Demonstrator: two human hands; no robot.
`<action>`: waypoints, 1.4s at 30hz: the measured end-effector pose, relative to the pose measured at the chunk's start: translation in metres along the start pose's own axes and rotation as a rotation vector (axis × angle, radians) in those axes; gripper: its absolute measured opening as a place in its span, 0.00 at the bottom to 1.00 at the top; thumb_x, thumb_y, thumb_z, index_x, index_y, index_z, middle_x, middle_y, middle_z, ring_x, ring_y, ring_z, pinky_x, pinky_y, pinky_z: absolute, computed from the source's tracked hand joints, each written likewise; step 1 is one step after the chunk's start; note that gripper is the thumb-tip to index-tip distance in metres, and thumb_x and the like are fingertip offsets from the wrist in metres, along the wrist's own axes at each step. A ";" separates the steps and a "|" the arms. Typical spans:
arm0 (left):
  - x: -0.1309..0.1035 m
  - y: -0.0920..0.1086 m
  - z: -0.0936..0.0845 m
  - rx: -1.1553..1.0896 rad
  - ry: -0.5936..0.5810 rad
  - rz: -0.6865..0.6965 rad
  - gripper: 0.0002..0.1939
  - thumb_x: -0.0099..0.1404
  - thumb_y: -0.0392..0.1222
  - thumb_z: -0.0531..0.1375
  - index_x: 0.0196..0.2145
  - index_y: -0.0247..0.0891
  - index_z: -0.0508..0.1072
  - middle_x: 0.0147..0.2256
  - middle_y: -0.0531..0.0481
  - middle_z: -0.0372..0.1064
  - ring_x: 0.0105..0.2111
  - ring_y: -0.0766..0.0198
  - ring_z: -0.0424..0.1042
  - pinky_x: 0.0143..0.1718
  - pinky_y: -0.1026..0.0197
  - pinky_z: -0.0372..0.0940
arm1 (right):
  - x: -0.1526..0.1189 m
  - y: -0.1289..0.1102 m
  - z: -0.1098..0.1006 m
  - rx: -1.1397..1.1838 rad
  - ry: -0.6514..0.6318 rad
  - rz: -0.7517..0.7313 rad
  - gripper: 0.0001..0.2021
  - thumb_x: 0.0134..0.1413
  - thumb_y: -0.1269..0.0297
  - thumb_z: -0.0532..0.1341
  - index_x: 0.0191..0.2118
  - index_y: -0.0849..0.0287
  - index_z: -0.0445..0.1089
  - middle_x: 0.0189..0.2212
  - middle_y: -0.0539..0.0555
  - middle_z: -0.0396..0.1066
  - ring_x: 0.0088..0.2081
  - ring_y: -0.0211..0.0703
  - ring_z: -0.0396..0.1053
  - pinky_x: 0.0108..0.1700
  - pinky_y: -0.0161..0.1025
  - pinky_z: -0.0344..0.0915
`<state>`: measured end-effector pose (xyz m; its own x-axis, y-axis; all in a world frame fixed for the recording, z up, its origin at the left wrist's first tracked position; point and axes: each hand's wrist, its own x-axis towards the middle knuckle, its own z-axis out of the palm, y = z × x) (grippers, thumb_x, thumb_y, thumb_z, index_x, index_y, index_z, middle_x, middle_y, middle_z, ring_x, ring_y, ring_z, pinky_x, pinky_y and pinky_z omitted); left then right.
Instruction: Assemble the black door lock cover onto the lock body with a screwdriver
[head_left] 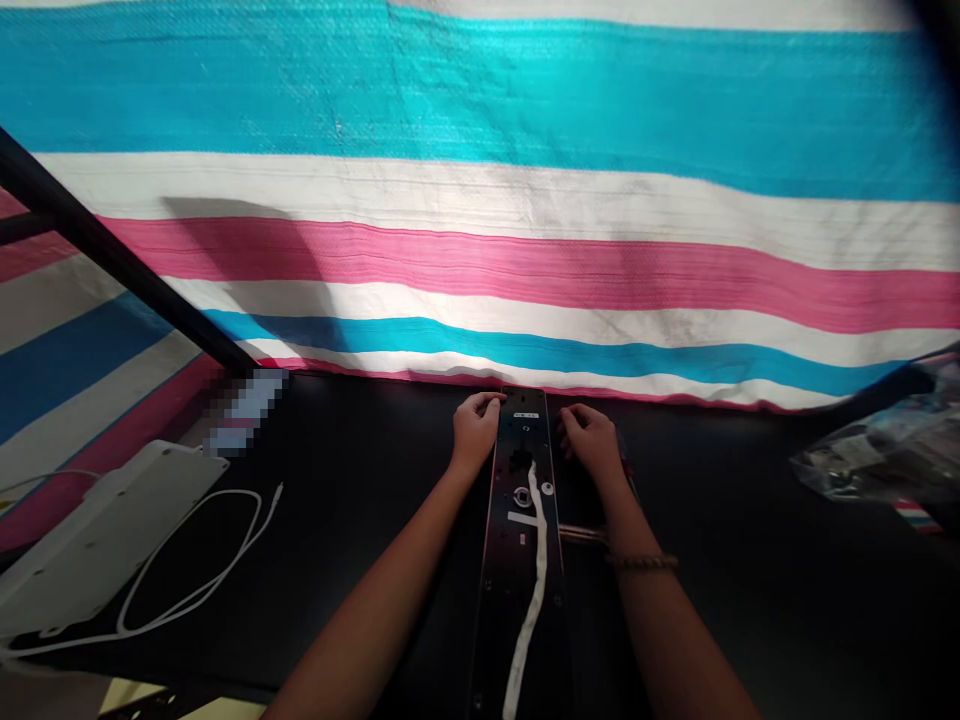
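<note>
From here I see the white case [112,530], then my left hand [476,435], fingers narrow at the far left edge of the black panel [504,600] on the table [375,430]; my right hand [592,440] curls just beside it, grip impossible to tell

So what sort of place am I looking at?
Probably a makeshift workspace, perhaps under a tarp shelter: striped plastic sheeting hangs behind a dark table, a dark slanting pole stands at the left, and a long black panel lies on the table.
</note>
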<state>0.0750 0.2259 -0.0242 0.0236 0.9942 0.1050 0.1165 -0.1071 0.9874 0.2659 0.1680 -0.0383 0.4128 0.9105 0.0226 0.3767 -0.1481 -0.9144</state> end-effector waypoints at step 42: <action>0.000 -0.002 0.000 0.004 0.009 0.000 0.10 0.63 0.36 0.59 0.33 0.38 0.82 0.36 0.46 0.81 0.37 0.58 0.79 0.42 0.60 0.70 | -0.002 -0.004 -0.001 -0.005 0.002 -0.002 0.17 0.55 0.48 0.59 0.28 0.57 0.70 0.18 0.49 0.71 0.13 0.37 0.65 0.15 0.32 0.58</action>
<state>0.0751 0.2256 -0.0261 0.0147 0.9943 0.1058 0.1208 -0.1068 0.9869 0.2650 0.1665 -0.0344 0.4143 0.9098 0.0251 0.3811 -0.1484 -0.9125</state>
